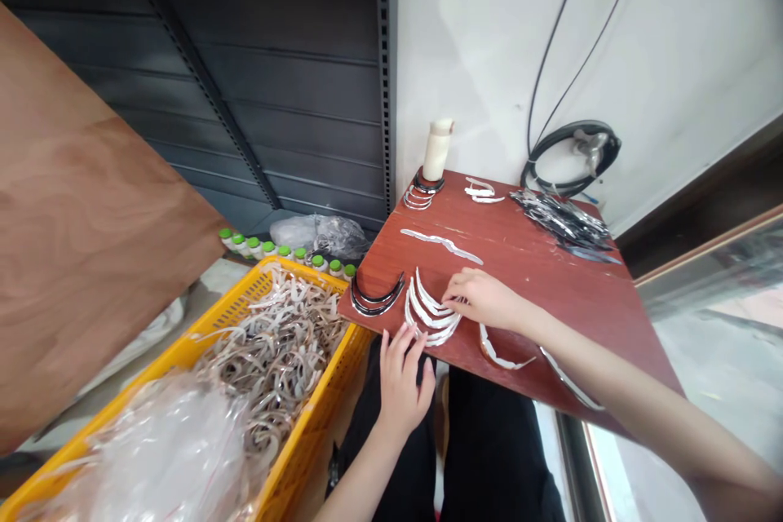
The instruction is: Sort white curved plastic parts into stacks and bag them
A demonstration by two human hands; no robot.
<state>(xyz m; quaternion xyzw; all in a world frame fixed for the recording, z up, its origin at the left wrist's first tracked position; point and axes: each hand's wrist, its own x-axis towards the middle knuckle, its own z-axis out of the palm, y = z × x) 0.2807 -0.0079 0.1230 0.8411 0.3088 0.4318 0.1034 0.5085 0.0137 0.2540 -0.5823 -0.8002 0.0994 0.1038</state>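
Observation:
On the reddish-brown tabletop [538, 318], several white curved strips [426, 314] lie nested near the front edge. My right hand [480, 298] reaches across from the right, its fingers bent and pinched at the right ends of these strips; the fingertips partly cover them. My left hand [404, 382] is at the front edge with fingers stretched out, the tips at the lower left of the same strips. Black curved bands [378, 306] rest just left of them. Another curved strip [498, 357] lies at the front edge below my right forearm.
A wavy white strip [441, 243] lies mid-table. Farther back stand a cream-coloured cylinder [436, 151] and a pile of black and clear strips [563, 220]. A yellow crate [330, 379] of curled strips is at left, beside green-capped bottles [285, 251]. Coiled cable [532, 167] hangs behind.

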